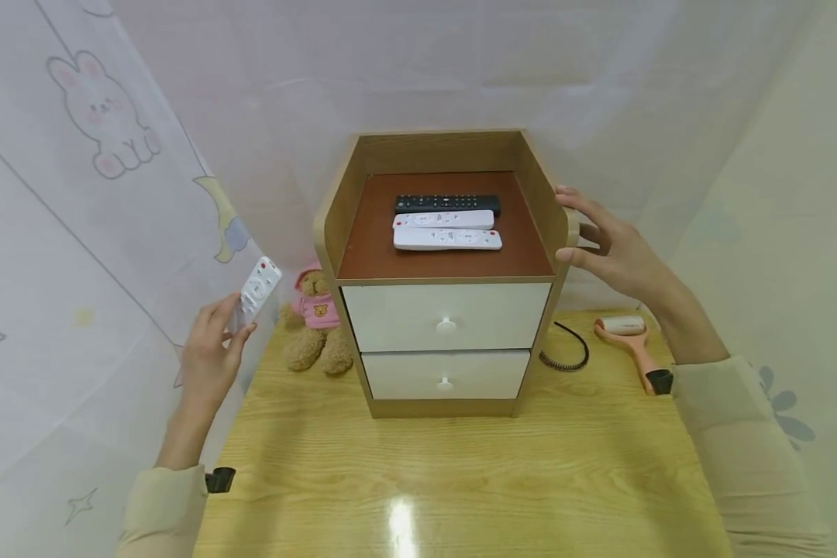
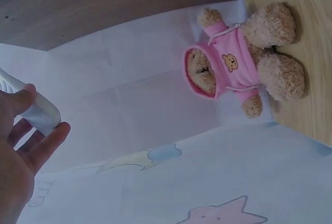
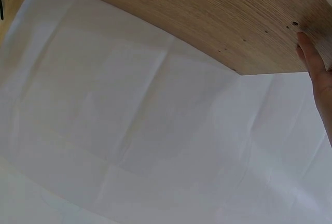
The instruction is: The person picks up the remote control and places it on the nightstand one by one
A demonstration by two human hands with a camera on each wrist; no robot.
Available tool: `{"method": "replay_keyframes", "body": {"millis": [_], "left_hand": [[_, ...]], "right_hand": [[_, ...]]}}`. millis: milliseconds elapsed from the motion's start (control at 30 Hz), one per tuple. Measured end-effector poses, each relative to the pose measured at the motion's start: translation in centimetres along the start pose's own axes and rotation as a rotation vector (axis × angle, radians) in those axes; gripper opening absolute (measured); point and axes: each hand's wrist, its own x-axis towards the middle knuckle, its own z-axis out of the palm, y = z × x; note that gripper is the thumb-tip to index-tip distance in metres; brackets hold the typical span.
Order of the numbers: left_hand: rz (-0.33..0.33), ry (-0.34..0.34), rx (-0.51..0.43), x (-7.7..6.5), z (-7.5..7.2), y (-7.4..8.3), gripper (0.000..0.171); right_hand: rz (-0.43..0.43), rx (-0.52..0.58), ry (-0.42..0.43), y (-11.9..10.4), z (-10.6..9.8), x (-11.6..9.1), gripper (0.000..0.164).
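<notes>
My left hand (image 1: 212,353) pinches a white remote control (image 1: 260,285) between thumb and fingers, in the air left of a small wooden cabinet (image 1: 446,408). In the left wrist view, the lower end of that remote (image 2: 42,115) shows between the fingertips. On the cabinet's brown top lie a black remote (image 1: 448,204) and, in front of it, two white remotes, the rear one (image 1: 442,220) partly overlapped by the front one (image 1: 448,239). My right hand (image 1: 610,248) rests against the cabinet's right side panel (image 3: 207,16), its fingers extended and its thumb near the front edge.
Two white drawers (image 1: 404,318) with knobs are closed on the cabinet's front. A teddy bear (image 1: 317,314) in a pink hoodie sits to its left. On the right lie a black coiled band (image 1: 577,360) and an orange-handled lint roller (image 1: 631,341). Pale curtains surround the wooden table (image 1: 307,480).
</notes>
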Motion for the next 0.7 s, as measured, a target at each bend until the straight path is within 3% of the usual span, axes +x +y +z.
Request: {"method": "replay_keyframes", "body": {"millis": [400, 700], "left_hand": [[0.071, 0.093, 0.008, 2.9, -1.0, 2.8, 0.061], [0.09, 0.108, 0.004, 5.5, -1.3, 5.0, 0.058]], "right_hand": [[-0.01, -0.035, -0.003, -0.2, 0.0, 0.0, 0.069], [0.021, 0.002, -0.003, -0.1, -0.2, 0.0, 0.069]]}}
